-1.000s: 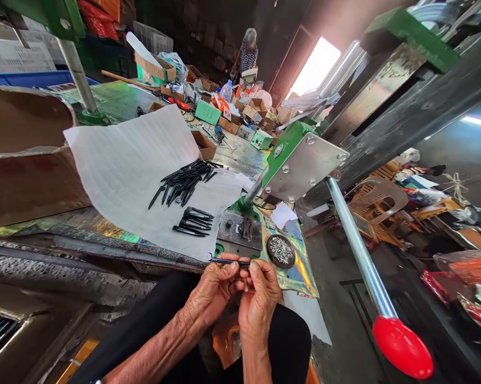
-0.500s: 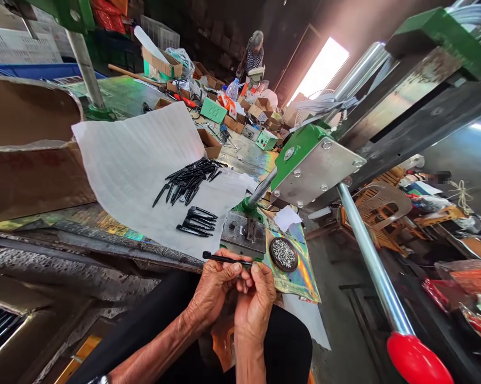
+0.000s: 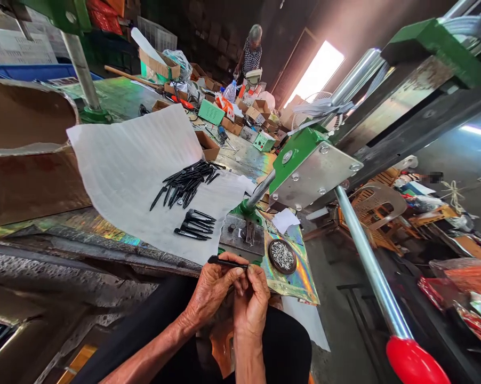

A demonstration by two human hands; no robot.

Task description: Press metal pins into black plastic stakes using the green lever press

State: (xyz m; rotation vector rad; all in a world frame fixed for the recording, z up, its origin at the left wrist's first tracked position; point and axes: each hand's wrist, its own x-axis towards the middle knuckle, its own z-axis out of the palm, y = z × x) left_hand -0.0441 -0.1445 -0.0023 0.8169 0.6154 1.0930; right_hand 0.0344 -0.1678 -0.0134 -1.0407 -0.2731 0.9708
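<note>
My left hand (image 3: pixel 212 292) pinches a thin black pen-like stick (image 3: pixel 224 262) and holds it level above my lap. My right hand (image 3: pixel 251 301) is closed at the stick's right end, fingertips pressed against it. Just beyond both hands stands a small green hand press; its grey base plate (image 3: pixel 242 235) is bare. Beside it sits a round dark dish (image 3: pixel 282 256) full of tiny silver pieces. On a white sheet (image 3: pixel 132 160) lie a loose heap of black sticks (image 3: pixel 186 181) and a smaller neat row of black sticks (image 3: pixel 194 224).
The press lever (image 3: pixel 364 261) runs down to the right and ends in a red knob (image 3: pixel 414 362). A brown cardboard box (image 3: pixel 24 154) stands at left. Farther along the bench lie small boxes and clutter, and another person (image 3: pixel 250 50) stands at the back.
Both hands stay together on the stick. The stick's left end has shifted slightly in my fingers, and the view has drifted a little.
</note>
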